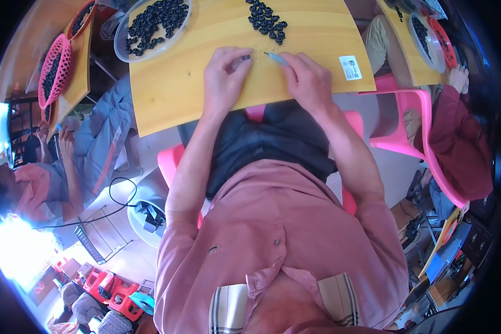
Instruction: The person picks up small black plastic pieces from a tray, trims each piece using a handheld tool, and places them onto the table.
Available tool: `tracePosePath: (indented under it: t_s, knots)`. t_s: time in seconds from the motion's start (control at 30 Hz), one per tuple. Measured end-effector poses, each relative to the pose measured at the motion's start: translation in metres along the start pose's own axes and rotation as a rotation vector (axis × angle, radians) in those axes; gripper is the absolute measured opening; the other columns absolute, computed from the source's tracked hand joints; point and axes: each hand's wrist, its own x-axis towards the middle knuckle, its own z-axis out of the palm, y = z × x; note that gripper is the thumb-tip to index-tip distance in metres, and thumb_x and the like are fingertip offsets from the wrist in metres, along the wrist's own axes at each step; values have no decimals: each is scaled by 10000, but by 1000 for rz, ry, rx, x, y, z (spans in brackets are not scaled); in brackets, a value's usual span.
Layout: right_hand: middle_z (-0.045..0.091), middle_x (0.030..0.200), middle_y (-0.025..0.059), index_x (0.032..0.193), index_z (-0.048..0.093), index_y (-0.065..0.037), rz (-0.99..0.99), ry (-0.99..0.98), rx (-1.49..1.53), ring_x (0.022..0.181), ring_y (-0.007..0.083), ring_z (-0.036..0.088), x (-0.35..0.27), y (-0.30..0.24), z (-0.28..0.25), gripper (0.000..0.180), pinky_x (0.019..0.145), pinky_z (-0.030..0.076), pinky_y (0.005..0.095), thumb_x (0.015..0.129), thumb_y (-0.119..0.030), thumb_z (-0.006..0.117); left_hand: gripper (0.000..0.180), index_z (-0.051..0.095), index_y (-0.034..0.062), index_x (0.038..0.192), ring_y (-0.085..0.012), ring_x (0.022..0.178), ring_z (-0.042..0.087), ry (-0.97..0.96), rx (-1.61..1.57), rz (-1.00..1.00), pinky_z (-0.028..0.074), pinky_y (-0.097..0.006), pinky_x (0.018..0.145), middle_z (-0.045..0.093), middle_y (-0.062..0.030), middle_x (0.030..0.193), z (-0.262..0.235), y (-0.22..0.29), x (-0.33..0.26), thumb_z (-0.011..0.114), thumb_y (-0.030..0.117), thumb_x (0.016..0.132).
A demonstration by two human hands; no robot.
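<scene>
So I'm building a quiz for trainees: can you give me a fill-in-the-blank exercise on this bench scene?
1. The left hand pinches a small ____ ring in its fingers.
2. The right hand holds a thin tool whose colour is ____.
3. Both hands rest on a ____ board.
4. The clear round tray lies to the person's ____.

Missing words: black; blue; yellow; left

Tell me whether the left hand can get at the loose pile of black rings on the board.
Probably yes: bare board lies between the left hand and the pile just beyond it.
</scene>
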Motion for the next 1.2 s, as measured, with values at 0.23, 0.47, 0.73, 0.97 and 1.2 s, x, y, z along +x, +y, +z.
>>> tracePosePath:
  t_s: [0.23, 0.47, 0.73, 0.97, 1.2]
  knots:
    - [631, 791, 52, 1093, 733, -115, -152, 41, -87, 726, 252, 697, -1, -3, 1, 207, 590, 550, 391, 887, -94, 734, 394, 673, -19, 1321, -83, 898, 653, 16, -165, -82, 544, -223, 823, 687, -40, 1069, 8, 5, -4, 751, -57, 937]
    - [604, 764, 39, 1076, 729, -86, -216, 42, -132, 690, 212, 684, -1, -6, 3, 188, 567, 546, 363, 890, -105, 725, 391, 668, -23, 1304, -96, 920, 678, -24, -140, -90, 569, -234, 851, 699, -53, 1071, 9, 2, -4, 758, -70, 927]
    - [609, 771, 61, 1127, 744, -98, -193, 26, -86, 687, 269, 674, -2, -7, 4, 239, 575, 532, 394, 891, -60, 730, 321, 717, -11, 1215, -104, 888, 662, -14, -138, -75, 566, -242, 844, 696, -48, 1021, 10, 2, -5, 787, -38, 904]
    - [603, 763, 56, 1126, 746, -96, -199, 34, -101, 684, 257, 673, -2, -6, 5, 236, 577, 532, 386, 893, -59, 730, 336, 698, -18, 1231, -108, 895, 673, -9, -146, -84, 568, -245, 844, 701, -50, 1014, 10, 7, -6, 780, -43, 907]
    - [627, 780, 63, 1093, 738, -112, -115, 16, -173, 711, 272, 705, 1, 1, 9, 198, 577, 559, 411, 900, -91, 697, 367, 665, -19, 1264, -98, 899, 674, 17, -214, -97, 564, -237, 839, 706, -49, 1015, 8, 10, -8, 781, -33, 917]
